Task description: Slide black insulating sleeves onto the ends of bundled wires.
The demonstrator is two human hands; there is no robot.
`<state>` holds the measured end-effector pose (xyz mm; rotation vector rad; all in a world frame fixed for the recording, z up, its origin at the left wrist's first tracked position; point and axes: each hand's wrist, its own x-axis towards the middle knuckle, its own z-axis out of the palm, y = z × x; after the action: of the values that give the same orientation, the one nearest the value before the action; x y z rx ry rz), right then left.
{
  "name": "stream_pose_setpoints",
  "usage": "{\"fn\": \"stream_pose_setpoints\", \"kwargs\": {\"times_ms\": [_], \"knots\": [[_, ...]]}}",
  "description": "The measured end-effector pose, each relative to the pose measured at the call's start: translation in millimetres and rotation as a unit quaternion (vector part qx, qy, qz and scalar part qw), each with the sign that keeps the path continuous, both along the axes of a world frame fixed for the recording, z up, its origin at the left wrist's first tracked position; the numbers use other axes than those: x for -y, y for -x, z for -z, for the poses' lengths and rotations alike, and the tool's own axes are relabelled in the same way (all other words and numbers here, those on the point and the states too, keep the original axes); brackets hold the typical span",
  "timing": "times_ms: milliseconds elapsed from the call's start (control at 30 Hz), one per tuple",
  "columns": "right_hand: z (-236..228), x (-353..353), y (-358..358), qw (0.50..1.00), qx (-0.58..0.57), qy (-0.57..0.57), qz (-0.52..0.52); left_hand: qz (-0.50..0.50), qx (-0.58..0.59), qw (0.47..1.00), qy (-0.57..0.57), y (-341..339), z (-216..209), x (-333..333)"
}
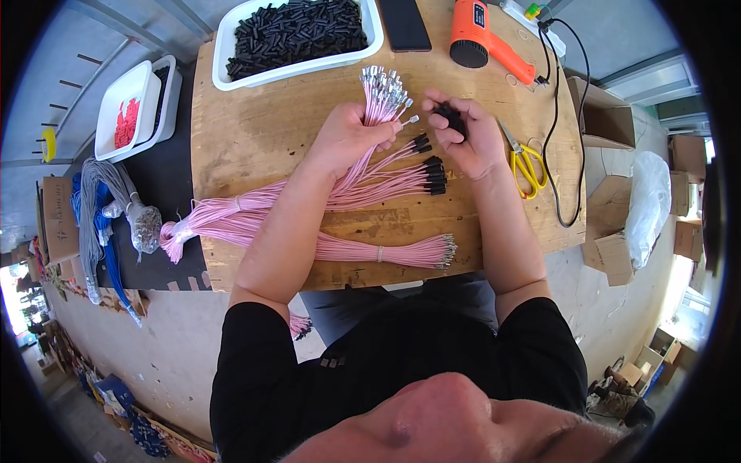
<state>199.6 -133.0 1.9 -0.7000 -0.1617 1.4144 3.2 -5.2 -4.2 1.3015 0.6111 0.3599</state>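
My left hand [353,139] is closed round a bundle of pink wires [378,112], whose bare metal terminals [386,86] fan out above the fist. One terminal [414,119] pokes out from the thumb side toward my right hand [477,143]. In the curled fingers of that right hand sits a small clump of short black sleeves [451,119]. Below, several pink wires end in fitted black sleeves [434,176]. Nearer the table edge lies a tied bundle of pink wires [378,253] with metal ends. The far ends of the wires gather in a plastic wrap [182,230] at left.
A white tub [297,71] of black sleeves stands at the back, beside a dark phone [406,27]. An orange heat gun [486,42] and yellow-handled scissors [528,166] lie right, near a black cord [549,147]. Left are a white tray [143,92] with red pieces and grey wires [104,185].
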Motion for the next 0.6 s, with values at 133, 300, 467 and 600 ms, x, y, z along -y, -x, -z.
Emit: {"fn": "stream_pose_setpoints", "kwargs": {"times_ms": [133,300,467,600], "knots": [[2.6,-0.1,1.6,0.999,0.019,0.016,0.041,-0.002,-0.003,1.0,0.0,0.4,-1.5,0.0],[3.3,1.7,1.2,0.999,0.044,-0.02,0.012,-0.007,-0.014,1.0,0.003,0.1,-8.3,1.3],[13.1,2.1,-5.6,0.998,-0.034,-0.016,0.046,-0.01,-0.005,1.0,0.011,0.6,-5.5,0.6],[19.5,5.1,-22.9,0.984,-0.125,-0.033,0.124,-0.004,-0.009,1.0,0.007,-1.1,-3.6,0.4]]}}
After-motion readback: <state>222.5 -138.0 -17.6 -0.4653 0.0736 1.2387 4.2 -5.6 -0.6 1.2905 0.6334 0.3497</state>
